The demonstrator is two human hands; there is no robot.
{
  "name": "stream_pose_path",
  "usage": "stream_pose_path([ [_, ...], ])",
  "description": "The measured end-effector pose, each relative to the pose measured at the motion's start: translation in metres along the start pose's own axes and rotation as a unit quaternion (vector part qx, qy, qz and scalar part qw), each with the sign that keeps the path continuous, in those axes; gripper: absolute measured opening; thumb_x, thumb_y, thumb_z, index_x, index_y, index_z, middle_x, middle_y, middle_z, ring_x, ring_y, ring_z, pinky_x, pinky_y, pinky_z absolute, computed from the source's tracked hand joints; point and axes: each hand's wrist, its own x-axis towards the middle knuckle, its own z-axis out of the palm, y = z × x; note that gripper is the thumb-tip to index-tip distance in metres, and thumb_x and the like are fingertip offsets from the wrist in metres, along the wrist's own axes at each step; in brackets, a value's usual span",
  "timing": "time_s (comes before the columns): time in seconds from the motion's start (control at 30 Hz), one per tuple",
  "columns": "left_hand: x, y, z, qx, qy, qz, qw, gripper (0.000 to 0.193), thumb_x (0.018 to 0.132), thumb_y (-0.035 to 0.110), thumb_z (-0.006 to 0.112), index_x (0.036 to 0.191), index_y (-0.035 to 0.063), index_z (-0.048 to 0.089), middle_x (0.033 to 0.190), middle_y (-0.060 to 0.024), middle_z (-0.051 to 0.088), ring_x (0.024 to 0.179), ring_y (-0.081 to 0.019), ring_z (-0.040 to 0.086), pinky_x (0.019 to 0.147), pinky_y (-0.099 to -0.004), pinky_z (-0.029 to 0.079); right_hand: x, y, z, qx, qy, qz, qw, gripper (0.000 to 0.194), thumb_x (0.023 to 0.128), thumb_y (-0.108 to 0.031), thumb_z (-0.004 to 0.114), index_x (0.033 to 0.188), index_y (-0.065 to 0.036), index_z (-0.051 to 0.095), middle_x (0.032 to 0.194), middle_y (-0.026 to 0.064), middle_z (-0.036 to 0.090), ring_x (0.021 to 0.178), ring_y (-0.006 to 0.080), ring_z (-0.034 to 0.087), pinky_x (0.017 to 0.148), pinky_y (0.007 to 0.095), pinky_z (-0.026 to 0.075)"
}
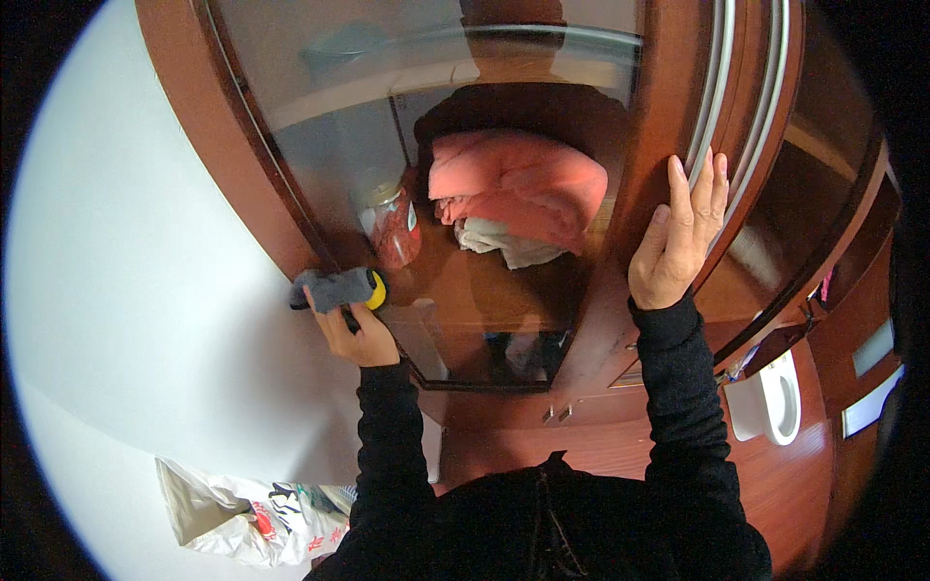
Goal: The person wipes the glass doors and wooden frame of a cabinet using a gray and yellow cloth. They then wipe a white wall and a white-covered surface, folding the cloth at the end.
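My left hand (357,334) grips a dark grey cloth (338,287) with a yellow patch, pressed on the left part of the brown wooden cabinet frame (276,218) near the white wall. My right hand (679,236) lies with its fingers extended on the frame's right upright, beside two pale metal strips, and holds nothing. Between my hands is a glass pane with my reflection in it. Behind the glass a folded pink towel or blanket (519,181) rests on a whitish cloth (508,243), with a lidded clear jar (392,229) of reddish contents to their left.
At the lower left is a white plastic bag (290,519) with printing, by the white wall (145,290). Small metal handles (557,413) stick out from the cabinet below the glass. A white oval-topped object (774,403) stands at the right, over reddish-brown wood flooring.
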Motion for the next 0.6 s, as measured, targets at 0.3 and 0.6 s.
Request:
stream_pose_path([
  [0.3,-0.040,-0.010,-0.003,0.009,-0.070,-0.029,0.997,0.038,0.106,0.024,0.054,0.130,-0.0053,0.061,0.148,-0.0331,0.053,0.141,-0.0532,0.045,0.119,-0.0581,0.032,-0.005,-0.004,0.005,0.006,0.016,-0.011,1.000,0.055,0.091,0.010,0.050,0.144,0.000,0.061,0.159,0.0288,0.047,0.153,0.0444,0.037,0.127,0.0550,0.022],
  [0.6,-0.055,0.066,0.035,-0.052,-0.084,0.115,0.988,0.040,0.107,0.031,0.050,0.127,-0.0015,0.062,0.163,-0.0341,0.035,0.153,-0.0562,0.028,0.119,-0.0694,0.020,-0.013,-0.004,0.005,0.001,0.005,-0.012,1.000,0.057,0.090,0.007,0.049,0.146,0.000,0.058,0.160,0.0311,0.044,0.153,0.0489,0.034,0.126,0.0574,0.022],
])
